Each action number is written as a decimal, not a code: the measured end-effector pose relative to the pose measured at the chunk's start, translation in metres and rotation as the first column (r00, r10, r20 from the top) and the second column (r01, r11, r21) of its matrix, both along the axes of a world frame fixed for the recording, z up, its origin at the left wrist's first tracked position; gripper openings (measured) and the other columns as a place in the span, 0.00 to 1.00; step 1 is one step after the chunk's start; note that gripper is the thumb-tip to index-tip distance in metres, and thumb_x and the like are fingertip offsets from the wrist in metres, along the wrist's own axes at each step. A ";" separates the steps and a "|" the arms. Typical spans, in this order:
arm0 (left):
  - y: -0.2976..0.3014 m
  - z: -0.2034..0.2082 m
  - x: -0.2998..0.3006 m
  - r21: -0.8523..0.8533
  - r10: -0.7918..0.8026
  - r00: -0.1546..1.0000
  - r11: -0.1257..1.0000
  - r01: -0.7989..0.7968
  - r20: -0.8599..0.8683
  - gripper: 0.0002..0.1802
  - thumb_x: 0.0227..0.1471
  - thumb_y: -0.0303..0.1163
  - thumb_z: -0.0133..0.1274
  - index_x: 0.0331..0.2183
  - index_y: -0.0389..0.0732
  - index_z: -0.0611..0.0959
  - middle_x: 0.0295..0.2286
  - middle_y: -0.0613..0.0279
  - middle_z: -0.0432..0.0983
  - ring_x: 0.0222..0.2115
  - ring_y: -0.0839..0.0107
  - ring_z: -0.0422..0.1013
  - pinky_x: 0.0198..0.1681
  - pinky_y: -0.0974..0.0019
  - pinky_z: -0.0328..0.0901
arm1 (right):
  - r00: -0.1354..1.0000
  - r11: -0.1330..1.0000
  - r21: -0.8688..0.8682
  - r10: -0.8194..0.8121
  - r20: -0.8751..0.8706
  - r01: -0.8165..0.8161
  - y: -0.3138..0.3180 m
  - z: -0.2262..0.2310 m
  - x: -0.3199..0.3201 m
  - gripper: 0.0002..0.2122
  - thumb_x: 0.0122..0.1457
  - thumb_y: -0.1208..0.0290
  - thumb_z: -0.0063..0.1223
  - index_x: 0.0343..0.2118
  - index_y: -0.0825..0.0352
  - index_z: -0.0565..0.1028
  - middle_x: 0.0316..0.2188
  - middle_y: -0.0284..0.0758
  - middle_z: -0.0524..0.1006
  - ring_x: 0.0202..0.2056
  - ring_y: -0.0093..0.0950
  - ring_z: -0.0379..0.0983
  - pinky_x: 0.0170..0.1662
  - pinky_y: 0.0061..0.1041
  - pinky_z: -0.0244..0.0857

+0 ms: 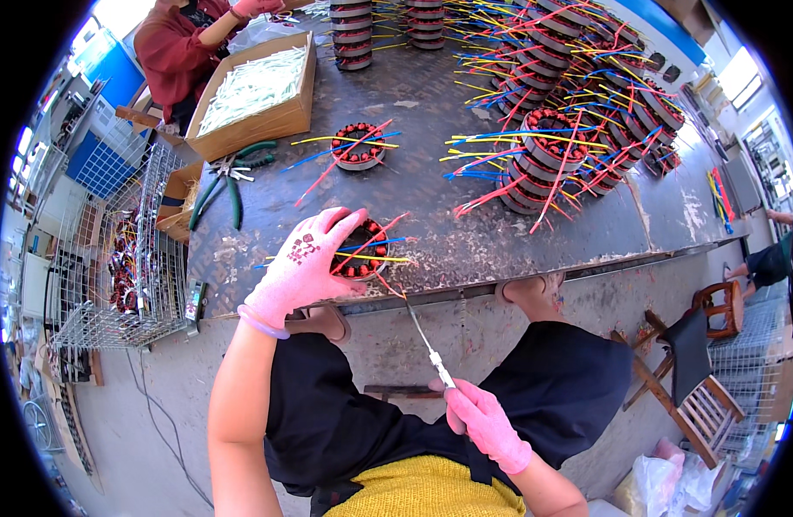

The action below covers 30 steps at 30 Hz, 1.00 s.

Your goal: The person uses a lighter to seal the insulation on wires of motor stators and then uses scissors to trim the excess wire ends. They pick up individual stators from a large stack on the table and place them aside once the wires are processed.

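Note:
My left hand (306,258), in a pink glove, is closed around the rim of a wound motor stator (357,250) at the table's front edge. Red, blue and yellow lead wires stick out of the stator. In my right hand (487,422), also gloved in pink, is a thin metal-shafted tool (425,336) with a white handle. The tool's tip meets the end of a reddish wire beside the stator; whether it hooks the wire I cannot tell. A second stator (358,148) lies flat farther back on the table.
Tall stacks of stators (543,164) with splayed wires stand at the right. Green-handled pliers (233,181) lie left, by a cardboard box (297,108) of white sleeves. A wire basket (112,284) holds more parts. A co-worker (177,52) sits far left; a wooden chair (685,379) stands right.

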State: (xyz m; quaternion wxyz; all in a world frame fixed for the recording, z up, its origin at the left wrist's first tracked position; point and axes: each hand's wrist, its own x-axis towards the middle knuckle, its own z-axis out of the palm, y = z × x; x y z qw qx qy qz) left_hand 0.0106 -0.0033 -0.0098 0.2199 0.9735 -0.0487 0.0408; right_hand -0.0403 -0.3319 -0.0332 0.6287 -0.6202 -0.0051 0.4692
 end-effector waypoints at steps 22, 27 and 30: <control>-0.001 -0.003 0.006 -0.037 -0.035 0.999 0.999 0.036 0.013 0.51 0.30 0.38 0.71 0.59 0.43 0.68 0.56 0.49 0.63 0.56 0.50 0.62 0.59 0.55 0.57 | 1.000 1.000 -0.011 0.003 -0.002 -0.003 -0.002 -0.001 -0.001 0.18 0.68 0.63 0.42 0.53 0.70 0.71 0.17 0.22 0.63 0.21 0.13 0.58 0.25 0.16 0.52; -0.001 0.000 0.005 -0.037 -0.026 1.000 0.999 0.026 0.000 0.51 0.30 0.38 0.71 0.59 0.43 0.68 0.56 0.50 0.63 0.56 0.50 0.61 0.60 0.55 0.57 | 1.000 1.000 0.013 -0.013 -0.007 0.013 -0.004 -0.006 -0.003 0.18 0.68 0.64 0.42 0.53 0.71 0.71 0.18 0.22 0.63 0.21 0.13 0.57 0.25 0.15 0.52; -0.003 0.000 0.007 -0.036 -0.030 1.000 0.999 0.030 -0.003 0.52 0.29 0.38 0.71 0.58 0.43 0.68 0.56 0.51 0.63 0.56 0.50 0.61 0.60 0.55 0.57 | 0.999 0.999 0.026 -0.028 -0.015 0.029 -0.002 -0.006 -0.002 0.17 0.68 0.66 0.41 0.53 0.73 0.70 0.18 0.22 0.63 0.21 0.13 0.55 0.26 0.14 0.50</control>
